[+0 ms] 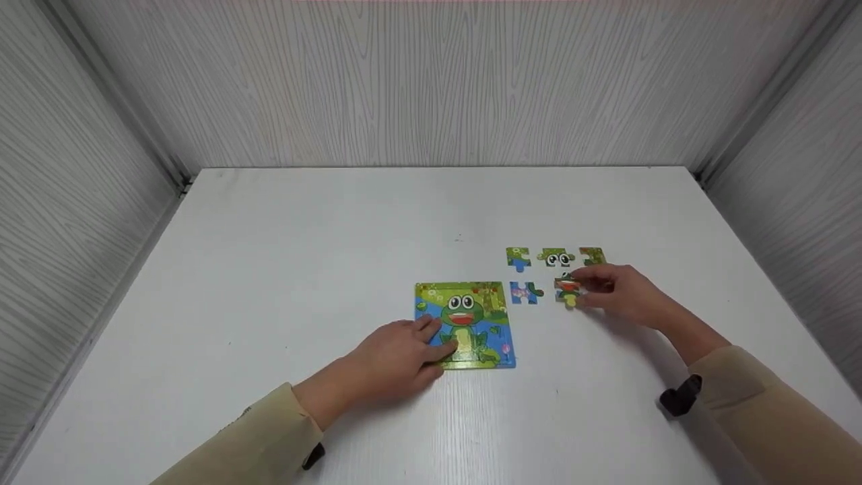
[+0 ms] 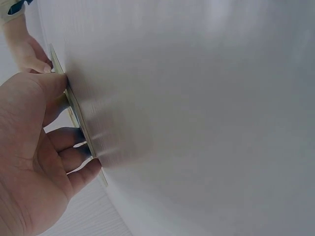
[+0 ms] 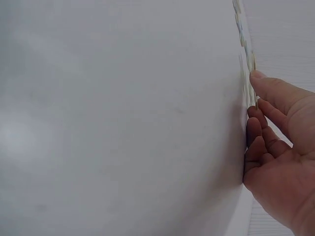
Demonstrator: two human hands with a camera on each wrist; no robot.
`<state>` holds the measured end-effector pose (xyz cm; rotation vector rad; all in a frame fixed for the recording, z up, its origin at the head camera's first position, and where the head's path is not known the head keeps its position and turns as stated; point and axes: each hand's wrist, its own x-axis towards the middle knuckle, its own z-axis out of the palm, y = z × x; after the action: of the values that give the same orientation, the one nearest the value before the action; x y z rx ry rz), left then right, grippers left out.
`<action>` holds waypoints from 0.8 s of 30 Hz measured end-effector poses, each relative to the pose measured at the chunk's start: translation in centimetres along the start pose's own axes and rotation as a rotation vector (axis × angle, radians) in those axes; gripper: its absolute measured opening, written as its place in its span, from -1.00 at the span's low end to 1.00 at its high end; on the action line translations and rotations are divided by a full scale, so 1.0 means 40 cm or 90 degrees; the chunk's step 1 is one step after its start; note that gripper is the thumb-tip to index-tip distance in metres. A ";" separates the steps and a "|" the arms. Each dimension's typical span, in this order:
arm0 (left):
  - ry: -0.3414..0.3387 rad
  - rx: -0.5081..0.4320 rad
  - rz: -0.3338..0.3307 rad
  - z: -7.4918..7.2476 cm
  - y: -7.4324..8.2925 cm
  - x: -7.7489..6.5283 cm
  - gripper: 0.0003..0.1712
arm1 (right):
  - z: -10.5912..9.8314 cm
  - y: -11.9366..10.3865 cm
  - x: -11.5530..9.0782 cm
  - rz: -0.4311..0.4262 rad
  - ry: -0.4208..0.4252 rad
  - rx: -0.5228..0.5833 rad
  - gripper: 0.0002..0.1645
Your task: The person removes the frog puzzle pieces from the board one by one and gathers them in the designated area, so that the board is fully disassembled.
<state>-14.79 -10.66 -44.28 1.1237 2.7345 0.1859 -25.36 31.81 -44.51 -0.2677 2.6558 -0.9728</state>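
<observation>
A square puzzle board printed with a green frog lies flat on the table. My left hand rests on its left part, its fingers spread over the frog's body; in the left wrist view, the thumb and fingertips meet the board's thin edge. Right of the board, my right hand pinches a puzzle piece with the frog's red mouth, thumb and forefinger at its right side. That piece is low over the table. From the right wrist view, the hand's other fingers are curled near the tabletop.
Several loose puzzle pieces lie close by: a blue and pink piece, a corner piece, an eyes piece and a green piece beside the right hand. Pale wood-grain walls enclose the white table.
</observation>
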 end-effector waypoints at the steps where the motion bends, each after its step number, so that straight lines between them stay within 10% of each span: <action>1: 0.000 -0.004 0.000 0.000 0.000 0.000 -0.45 | 0.001 0.000 0.000 -0.001 0.000 -0.002 -0.36; 24: 0.005 -0.009 -0.005 0.001 0.002 -0.001 -0.46 | 0.011 0.002 -0.004 -0.002 -0.002 0.016 -0.35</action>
<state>-14.71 -10.62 -44.29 1.1112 2.7401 0.2081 -25.08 31.65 -44.83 -0.2669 2.6388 -1.0048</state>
